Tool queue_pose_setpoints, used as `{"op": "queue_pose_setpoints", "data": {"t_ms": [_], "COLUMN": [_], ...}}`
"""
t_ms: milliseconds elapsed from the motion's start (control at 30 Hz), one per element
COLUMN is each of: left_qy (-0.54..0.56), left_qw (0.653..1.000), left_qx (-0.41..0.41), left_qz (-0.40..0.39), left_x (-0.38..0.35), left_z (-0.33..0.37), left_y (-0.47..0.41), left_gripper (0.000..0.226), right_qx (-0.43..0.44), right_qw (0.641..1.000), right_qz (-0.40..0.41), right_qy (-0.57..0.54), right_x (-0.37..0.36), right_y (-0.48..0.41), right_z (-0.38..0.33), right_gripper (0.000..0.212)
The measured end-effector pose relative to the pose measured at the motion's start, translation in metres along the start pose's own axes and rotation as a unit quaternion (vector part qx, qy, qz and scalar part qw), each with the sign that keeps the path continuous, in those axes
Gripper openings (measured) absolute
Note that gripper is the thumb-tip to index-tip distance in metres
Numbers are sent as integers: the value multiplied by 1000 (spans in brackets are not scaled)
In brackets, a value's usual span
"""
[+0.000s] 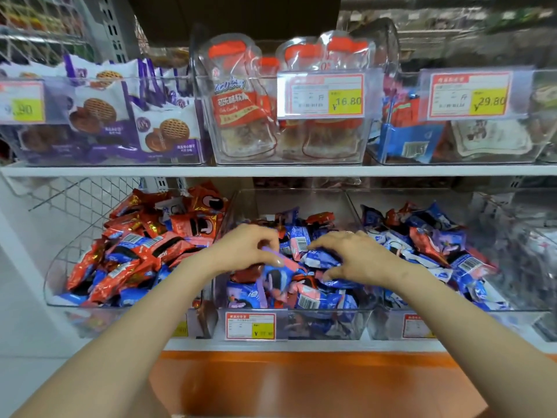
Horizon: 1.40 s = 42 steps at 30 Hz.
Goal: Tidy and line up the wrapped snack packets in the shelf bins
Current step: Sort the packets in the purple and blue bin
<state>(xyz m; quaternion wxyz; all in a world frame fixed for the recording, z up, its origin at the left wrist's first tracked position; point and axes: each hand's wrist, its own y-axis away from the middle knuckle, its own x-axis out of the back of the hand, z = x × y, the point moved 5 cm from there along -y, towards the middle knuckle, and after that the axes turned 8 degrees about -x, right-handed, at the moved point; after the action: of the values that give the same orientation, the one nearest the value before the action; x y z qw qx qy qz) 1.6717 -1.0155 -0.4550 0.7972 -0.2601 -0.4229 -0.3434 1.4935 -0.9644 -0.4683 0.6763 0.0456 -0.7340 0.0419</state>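
Observation:
Three clear plastic bins on the lower shelf hold jumbled wrapped snack packets. Both hands are inside the middle bin [256, 203], over its pile of blue, pink and red packets [319, 300]. My left hand [244, 247] pinches a purple and pink packet [278, 260] between thumb and fingers. My right hand [358, 254] is curled on a blue packet [321, 258]. The left bin [54, 285] is heaped with red and blue packets [141, 245]. The right bin [355, 203] holds mixed blue, white and red packets [428, 239].
The upper shelf [271, 170] carries clear bins of purple cookie packs [135, 116], red-capped candy bags [241, 101] and blue and red packs [404, 128], with price tags [321, 95] on the fronts. An orange ledge [301, 381] lies below the lower shelf.

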Motion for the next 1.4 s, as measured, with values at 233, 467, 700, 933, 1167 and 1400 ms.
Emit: {"op": "queue_pose_setpoints", "data": {"t_ms": [233, 467, 700, 933, 1167, 1400], "left_qy": [-88, -56, 65, -169, -117, -118], "left_qw": [955, 920, 900, 955, 982, 980], "left_qx": [114, 162, 187, 113, -98, -148], "left_qz": [258, 352, 387, 218, 108, 62], "left_x": [30, 41, 33, 10, -21, -54], "left_z": [-23, -31, -45, -22, 33, 44], "left_y": [6, 0, -13, -21, -24, -41], "left_gripper": [23, 19, 26, 38, 26, 21], "right_qx": [-12, 43, 10, -15, -46, -84], "right_qw": [994, 997, 994, 998, 972, 974], "right_qz": [97, 50, 50, 5, 137, 130], "right_qy": [48, -32, 95, 61, -183, -164], "right_x": [11, 10, 5, 5, 31, 25], "right_y": [0, 8, 10, 6, 8, 5], "right_z": [7, -10, 1, 14, 35, 51], "right_gripper": [47, 43, 44, 52, 26, 22]}}
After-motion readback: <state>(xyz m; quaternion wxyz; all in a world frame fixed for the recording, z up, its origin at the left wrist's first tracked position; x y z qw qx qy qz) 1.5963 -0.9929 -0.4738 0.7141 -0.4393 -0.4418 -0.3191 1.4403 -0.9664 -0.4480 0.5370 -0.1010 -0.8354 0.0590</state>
